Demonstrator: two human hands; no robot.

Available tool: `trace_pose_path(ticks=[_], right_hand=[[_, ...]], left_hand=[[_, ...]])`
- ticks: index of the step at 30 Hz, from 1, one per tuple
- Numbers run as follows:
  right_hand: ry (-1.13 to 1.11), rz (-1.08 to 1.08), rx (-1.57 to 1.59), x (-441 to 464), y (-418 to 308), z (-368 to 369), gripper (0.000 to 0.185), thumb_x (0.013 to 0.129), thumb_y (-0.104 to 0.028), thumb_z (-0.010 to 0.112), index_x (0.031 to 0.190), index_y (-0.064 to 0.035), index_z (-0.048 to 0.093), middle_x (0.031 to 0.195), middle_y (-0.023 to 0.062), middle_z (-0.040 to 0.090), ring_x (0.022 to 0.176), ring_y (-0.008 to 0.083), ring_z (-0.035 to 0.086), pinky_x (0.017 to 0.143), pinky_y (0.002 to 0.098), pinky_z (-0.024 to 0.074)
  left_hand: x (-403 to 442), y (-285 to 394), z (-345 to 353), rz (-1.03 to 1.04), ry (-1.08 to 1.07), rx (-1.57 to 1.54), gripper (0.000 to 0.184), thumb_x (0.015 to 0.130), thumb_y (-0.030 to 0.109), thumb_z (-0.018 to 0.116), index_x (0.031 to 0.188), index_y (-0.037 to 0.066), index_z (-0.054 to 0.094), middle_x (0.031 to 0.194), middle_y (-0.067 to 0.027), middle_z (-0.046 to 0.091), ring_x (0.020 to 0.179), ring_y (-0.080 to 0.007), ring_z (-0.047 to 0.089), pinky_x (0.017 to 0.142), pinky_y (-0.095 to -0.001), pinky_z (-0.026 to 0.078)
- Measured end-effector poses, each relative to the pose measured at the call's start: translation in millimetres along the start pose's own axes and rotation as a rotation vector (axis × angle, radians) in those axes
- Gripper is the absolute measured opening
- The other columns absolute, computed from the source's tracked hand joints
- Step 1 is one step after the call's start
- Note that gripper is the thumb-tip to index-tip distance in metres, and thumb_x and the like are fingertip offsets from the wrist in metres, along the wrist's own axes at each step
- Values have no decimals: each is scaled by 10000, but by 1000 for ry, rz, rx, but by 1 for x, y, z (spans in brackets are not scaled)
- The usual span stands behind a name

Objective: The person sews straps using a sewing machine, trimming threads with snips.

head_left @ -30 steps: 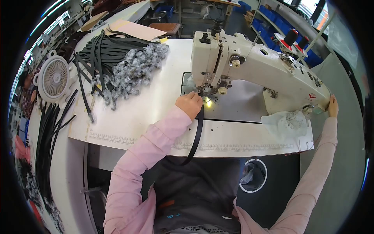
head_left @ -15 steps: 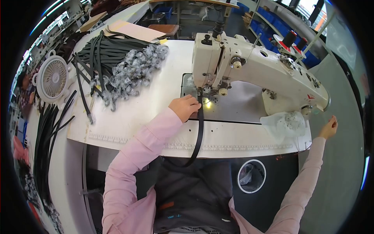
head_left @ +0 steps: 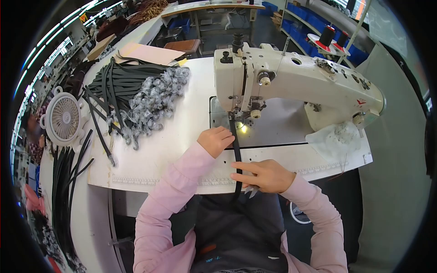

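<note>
A black strap runs from under the presser foot of the white sewing machine toward me and over the table's front edge. My left hand is closed at the strap's left side, just in front of the needle area, fingertips on it. Lower down, my right hand has two fingers laid across the strap, and its thumb and other fingers are partly hidden. A small greyish pointed thing shows beneath that hand; I cannot make out what it is. The machine's lamp lights the needle plate.
On the left lies a pile of dark straps with clear-wrapped ends. A white fan stands beside more hanging straps. At right are thread spools and a white plastic bag. A ruler scale runs along the table edge.
My right hand has come from beyond the machine's right end to the strap in front of me. My left hand stays by the needle area. The camera view has shifted slightly.
</note>
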State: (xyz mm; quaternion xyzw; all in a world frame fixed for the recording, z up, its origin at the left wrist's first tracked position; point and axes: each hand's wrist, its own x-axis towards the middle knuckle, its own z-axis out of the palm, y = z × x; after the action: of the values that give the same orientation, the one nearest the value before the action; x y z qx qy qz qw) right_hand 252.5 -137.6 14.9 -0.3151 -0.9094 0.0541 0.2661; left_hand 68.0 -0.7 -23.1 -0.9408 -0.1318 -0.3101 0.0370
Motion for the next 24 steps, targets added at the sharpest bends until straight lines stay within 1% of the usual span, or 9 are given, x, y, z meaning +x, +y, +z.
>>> trace_pose_path(ticks=[1, 2, 8, 14, 18, 19, 21, 23, 24], right_hand=[[-18, -32, 23, 5, 5, 6, 328, 723, -156, 658, 1030, -98, 557, 1088, 67, 550, 708, 192, 594, 534, 297, 486], [-36, -24, 13, 8, 10, 10, 231, 731, -165, 650, 927, -84, 560, 1039, 42, 561, 733, 181, 584, 530, 294, 476], [42, -43, 35, 7, 20, 17, 166, 712, -137, 648, 822, -66, 546, 942, 25, 561, 722, 171, 563, 541, 286, 465], [13, -20, 25, 5, 19, 18, 203, 718, -166, 663, 865, -68, 562, 959, 32, 583, 674, 184, 561, 525, 294, 462], [-1, 25, 49, 11, 15, 14, 203, 725, -152, 644, 880, -76, 537, 946, 25, 570, 692, 185, 560, 546, 303, 459], [-11, 19, 47, 12, 16, 13, 218, 715, -146, 650, 891, -79, 540, 958, 24, 574, 696, 188, 567, 548, 300, 460], [-25, 32, 61, 13, 18, 13, 272, 676, -103, 673, 923, -81, 562, 995, 42, 587, 709, 200, 581, 562, 296, 468], [21, 72, 127, 14, 16, 11, 347, 643, -43, 677, 979, -59, 590, 1057, 71, 583, 704, 210, 603, 582, 289, 489], [41, 138, 176, 14, 13, 9, 362, 640, -20, 669, 991, -52, 590, 1063, 83, 581, 678, 204, 604, 578, 283, 493]], left_hand=[[0, 2, -2, 3, -5, 16, 205, 621, 97, 691, 812, 53, 631, 845, -42, 622, 784, -188, 603, 635, -277, 511], [1, 2, -4, 4, -7, 32, 200, 625, 94, 688, 812, 51, 631, 848, -45, 625, 791, -190, 607, 640, -276, 512], [0, 1, 5, -151, 43, 1, 254, 620, 34, 654, 874, 33, 637, 962, -75, 634, 919, -223, 604, 717, -295, 512], [2, -1, -1, -190, 14, -47, 291, 616, -48, 590, 889, 31, 651, 971, -95, 638, 958, -242, 590, 795, -339, 487], [-3, -39, 10, -278, -48, -392, 286, 629, -106, 498, 805, 40, 669, 971, -84, 645, 939, -239, 596, 808, -336, 476], [-3, -61, 16, -373, -69, -429, 308, 621, -110, 484, 806, 51, 670, 946, -66, 651, 928, -230, 597, 801, -325, 477], [20, -86, 10, -705, -15, -158, 260, 671, -38, 511, 852, 64, 666, 950, -98, 643, 994, -260, 564, 824, -335, 464], [41, -117, 27, -848, 158, -35, 247, 747, 126, 530, 967, 86, 634, 1051, -110, 605, 1107, -280, 486, 918, -384, 397], [59, -121, 32, -991, 34, 79, 325, 749, 224, 560, 1052, 115, 598, 1141, -105, 554, 1165, -270, 424, 957, -422, 334]])
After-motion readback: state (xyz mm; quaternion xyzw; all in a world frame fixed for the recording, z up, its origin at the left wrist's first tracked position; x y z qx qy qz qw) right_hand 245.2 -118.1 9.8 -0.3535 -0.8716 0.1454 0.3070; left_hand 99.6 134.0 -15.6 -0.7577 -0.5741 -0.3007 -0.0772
